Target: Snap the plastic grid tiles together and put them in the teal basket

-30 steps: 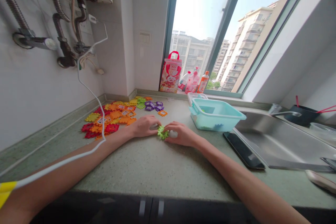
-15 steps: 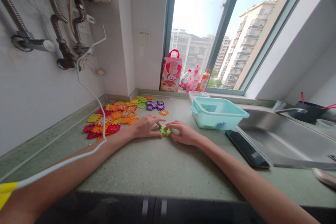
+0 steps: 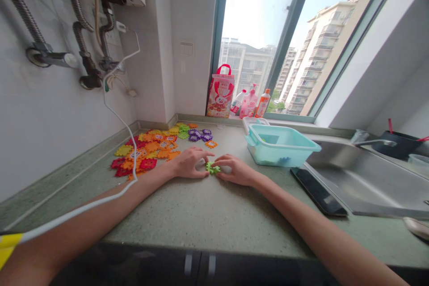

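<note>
A light-green notched interlocking toy piece point(image 3: 212, 168) rests on the counter between my hands. My left hand point(image 3: 191, 163) curls its thumb and fingers round the left side of it. From the right, my right hand point(image 3: 236, 171) grips the same piece between thumb and fingers. Fingertips hide part of its edges. Left of my left hand lies a pile of orange, red and yellow pieces point(image 3: 152, 146). Purple pieces point(image 3: 200, 134), some green pieces point(image 3: 183, 132) and a lone orange piece point(image 3: 211, 144) lie just behind my hands.
A turquoise plastic tub point(image 3: 282, 145) with some pieces inside stands to the right, near a black phone point(image 3: 318, 192) and the steel sink point(image 3: 372, 178). A white cable point(image 3: 115, 118) hangs across my left forearm. Bottles and a pink bag point(image 3: 221, 96) stand by the window.
The view has shifted slightly, so everything sits a little further right. Both hands stay at the green piece, which appears slightly turned between the fingers.
</note>
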The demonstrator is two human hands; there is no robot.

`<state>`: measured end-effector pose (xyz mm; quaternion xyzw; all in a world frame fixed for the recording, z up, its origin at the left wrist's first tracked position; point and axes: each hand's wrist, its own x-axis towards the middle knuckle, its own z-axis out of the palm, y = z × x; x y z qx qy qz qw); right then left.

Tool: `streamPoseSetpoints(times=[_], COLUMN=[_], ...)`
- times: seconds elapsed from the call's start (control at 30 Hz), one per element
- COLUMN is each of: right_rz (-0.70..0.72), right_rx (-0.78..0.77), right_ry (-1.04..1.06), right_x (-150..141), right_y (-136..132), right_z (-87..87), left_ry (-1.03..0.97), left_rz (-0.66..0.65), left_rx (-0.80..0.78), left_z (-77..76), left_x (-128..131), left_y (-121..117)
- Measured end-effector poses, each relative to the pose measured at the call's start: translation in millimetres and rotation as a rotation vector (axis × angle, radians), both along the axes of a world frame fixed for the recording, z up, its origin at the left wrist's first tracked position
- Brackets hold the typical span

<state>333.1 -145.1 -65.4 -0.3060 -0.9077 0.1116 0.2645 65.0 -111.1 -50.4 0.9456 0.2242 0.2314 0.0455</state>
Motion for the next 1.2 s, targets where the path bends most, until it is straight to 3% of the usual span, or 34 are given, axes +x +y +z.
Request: streamPoseSetpoints(times=[0.23,0.3,0.47,0.6,0.83,1.03,1.2], right_rz=[-0.024,-0.024,-0.027,-0.025,-0.031,-0.058,-0.060], right_rx=[0.011,0.013,0.028,0.034,0.042,0.041,0.082], right_ry=[-0.006,-0.013,-0.024,-0.026,-0.044,-0.050,-0.043], right_x=[0,0,1,1,-1,-1,6], right_y=[0,-1,-1,0,-3,-4,1], right_z=[0.5,1.9,2.6,1.0,3.3,6.6,9.3], left_ry=[0.057,0.090,0.167,0.248,0.372,0.278,0.272], left_rz=[0.032,0.124,0.521,0.656,0.652,0.635,0.504], left_rx=[0.050,0.106,0.116,0.037,-0.189,0.047,0.144], left_z=[4.0,4.5,3.1,-0.4,-5.6,4.3,15.7], left_x=[0,0,-16,-41,-54,-48,-34], left_y=[-3,0,25,53,71,62,40])
